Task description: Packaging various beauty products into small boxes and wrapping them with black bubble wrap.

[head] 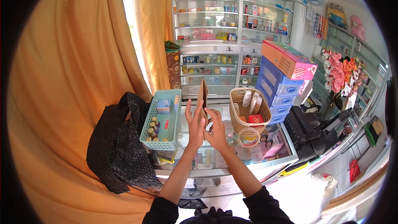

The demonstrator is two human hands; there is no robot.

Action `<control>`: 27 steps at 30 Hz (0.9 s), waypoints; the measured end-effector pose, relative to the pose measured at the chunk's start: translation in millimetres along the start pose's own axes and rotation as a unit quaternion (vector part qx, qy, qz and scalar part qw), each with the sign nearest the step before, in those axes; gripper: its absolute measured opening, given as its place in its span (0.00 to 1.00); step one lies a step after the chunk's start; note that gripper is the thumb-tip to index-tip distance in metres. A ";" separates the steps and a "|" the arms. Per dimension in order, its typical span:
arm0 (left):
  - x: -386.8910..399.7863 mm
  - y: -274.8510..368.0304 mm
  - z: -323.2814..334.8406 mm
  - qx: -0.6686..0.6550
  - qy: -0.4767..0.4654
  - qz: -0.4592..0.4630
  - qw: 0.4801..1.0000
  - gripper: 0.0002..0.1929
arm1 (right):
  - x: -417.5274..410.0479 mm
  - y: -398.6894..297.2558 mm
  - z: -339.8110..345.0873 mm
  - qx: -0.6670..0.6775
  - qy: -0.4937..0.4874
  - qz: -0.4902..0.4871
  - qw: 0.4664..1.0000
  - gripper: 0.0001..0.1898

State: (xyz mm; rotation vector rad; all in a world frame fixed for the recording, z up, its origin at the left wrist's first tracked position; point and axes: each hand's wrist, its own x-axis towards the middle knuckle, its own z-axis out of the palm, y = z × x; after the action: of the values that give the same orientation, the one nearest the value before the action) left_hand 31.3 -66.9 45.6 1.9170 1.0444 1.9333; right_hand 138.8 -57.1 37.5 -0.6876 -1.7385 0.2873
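A flat brown cardboard or paper piece [201, 95] stands upright before me, seen nearly edge-on. My left hand [196, 129] holds it from the left, the fingers stretched along its side. On its right side my right hand [216, 129] grips the lower part, thumb and forefinger curled. Both hands are above a glass display counter [214, 172]. To the left lies a mint-green plastic basket [158, 144] with a small blue box [164, 105] and dried-flower-like bundles [153, 129] in it. On the right a beige basket [248, 124] holds white bottles [246, 98] and a red box [255, 119].
Black sequined cloth [121, 149] hangs at the left counter end beside an orange curtain [71, 68]. A blue drawer unit [273, 84] bears a pink box [289, 59]. A round clear-lidded container [248, 137] sits by the beige basket. Stocked glass shelves [208, 28] stand behind.
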 end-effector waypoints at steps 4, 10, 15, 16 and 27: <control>-0.4 -1.2 0.0 0.026 -0.004 -0.006 1.000 0.25 | -1.3 1.4 0.6 0.009 -0.002 0.000 1.000 0.37; -0.5 -2.0 -2.3 -0.031 0.054 -0.007 0.998 0.21 | -5.6 4.2 3.5 0.069 0.012 0.094 0.993 0.33; -1.2 -6.9 -2.1 -0.007 0.067 0.059 0.996 0.23 | -3.3 4.0 1.9 0.018 0.068 0.018 0.997 0.29; -1.8 -5.9 0.4 -0.007 0.066 0.059 0.996 0.23 | -2.8 3.8 0.9 -0.007 0.085 0.002 0.996 0.29; -9.7 6.9 -5.3 0.160 0.155 0.080 0.972 0.15 | -4.3 -2.7 -4.1 -0.028 0.118 -0.012 0.993 0.26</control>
State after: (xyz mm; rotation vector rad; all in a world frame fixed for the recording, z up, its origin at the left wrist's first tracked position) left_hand 29.7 -79.5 42.9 1.9488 1.4006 2.3343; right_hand 142.5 -62.5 36.7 -0.7104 -1.5318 0.1345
